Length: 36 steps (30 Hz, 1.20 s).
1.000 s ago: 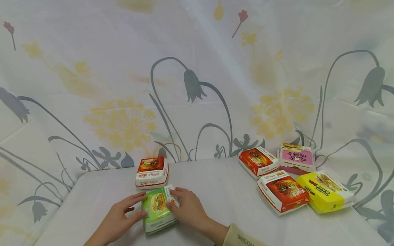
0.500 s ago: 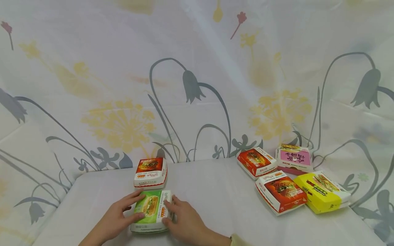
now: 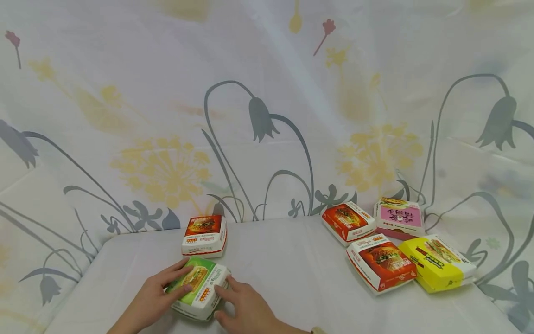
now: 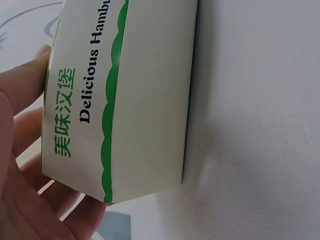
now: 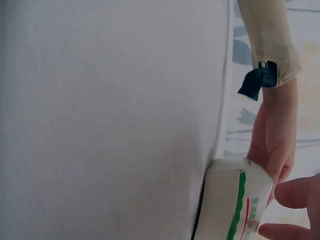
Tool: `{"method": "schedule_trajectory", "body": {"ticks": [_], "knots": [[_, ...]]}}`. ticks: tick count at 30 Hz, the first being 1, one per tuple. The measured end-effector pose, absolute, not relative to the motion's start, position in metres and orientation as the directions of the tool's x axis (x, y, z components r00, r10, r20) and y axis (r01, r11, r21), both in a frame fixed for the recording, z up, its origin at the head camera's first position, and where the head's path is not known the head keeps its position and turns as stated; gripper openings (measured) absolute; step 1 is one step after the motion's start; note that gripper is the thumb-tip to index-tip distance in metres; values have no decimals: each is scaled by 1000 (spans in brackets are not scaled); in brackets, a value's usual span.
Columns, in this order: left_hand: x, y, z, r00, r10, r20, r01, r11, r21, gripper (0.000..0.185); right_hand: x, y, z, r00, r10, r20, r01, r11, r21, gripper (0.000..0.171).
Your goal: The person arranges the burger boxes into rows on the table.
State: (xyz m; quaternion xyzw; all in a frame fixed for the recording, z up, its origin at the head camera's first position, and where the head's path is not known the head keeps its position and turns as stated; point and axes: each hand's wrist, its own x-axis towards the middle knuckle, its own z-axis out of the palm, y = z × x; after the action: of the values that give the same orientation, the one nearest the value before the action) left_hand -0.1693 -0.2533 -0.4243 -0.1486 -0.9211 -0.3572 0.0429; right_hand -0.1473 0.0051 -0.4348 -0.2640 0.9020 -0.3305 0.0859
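A green-and-white hamburger box point(image 3: 206, 283) lies on the table near the front left, angled, with a burger picture on its lid. My left hand point(image 3: 152, 292) grips its left side, thumb over the lid and fingers around the far edge. In the left wrist view the printed side of the hamburger box point(image 4: 145, 100) faces the camera, its base close along the cloth. My right hand point(image 3: 248, 304) is at the box's right side, fingertips right at the edge. The right wrist view shows two of its fingertips point(image 5: 295, 192) beside the box point(image 5: 220, 205).
A red-and-white burger box point(image 3: 204, 235) stands just behind the green one. To the right sit two more red boxes point(image 3: 348, 222) point(image 3: 381, 264), a pink box point(image 3: 399, 218) and a yellow box point(image 3: 438, 262). A flower-printed curtain point(image 3: 267, 116) rises behind the white-covered table point(image 3: 288, 260).
The green box has turned clockwise and shifted left toward the front. My left hand has stayed with it, while my right hand has moved left and nearer along its right side.
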Motion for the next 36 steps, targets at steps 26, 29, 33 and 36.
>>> {"method": "schedule_trajectory", "body": {"ticks": [26,29,33,36], "knots": [[-179,-258,-433,-934,226,276,354,679,643,33,-180,18,-442,-854,-505,126,-346,371,-862,45],[-181,-257,-433,-939,166,301,324,715,619,29,-176,17,-440,-862,-500,90,-313,383,-869,44],[-181,-255,-432,-941,91,326,276,764,584,29,-171,16,-439,-861,-505,63,-286,376,-881,43],[-180,-252,-429,-948,54,312,236,779,581,33,-166,17,-439,-847,-525,83,-311,363,-879,44]]}}
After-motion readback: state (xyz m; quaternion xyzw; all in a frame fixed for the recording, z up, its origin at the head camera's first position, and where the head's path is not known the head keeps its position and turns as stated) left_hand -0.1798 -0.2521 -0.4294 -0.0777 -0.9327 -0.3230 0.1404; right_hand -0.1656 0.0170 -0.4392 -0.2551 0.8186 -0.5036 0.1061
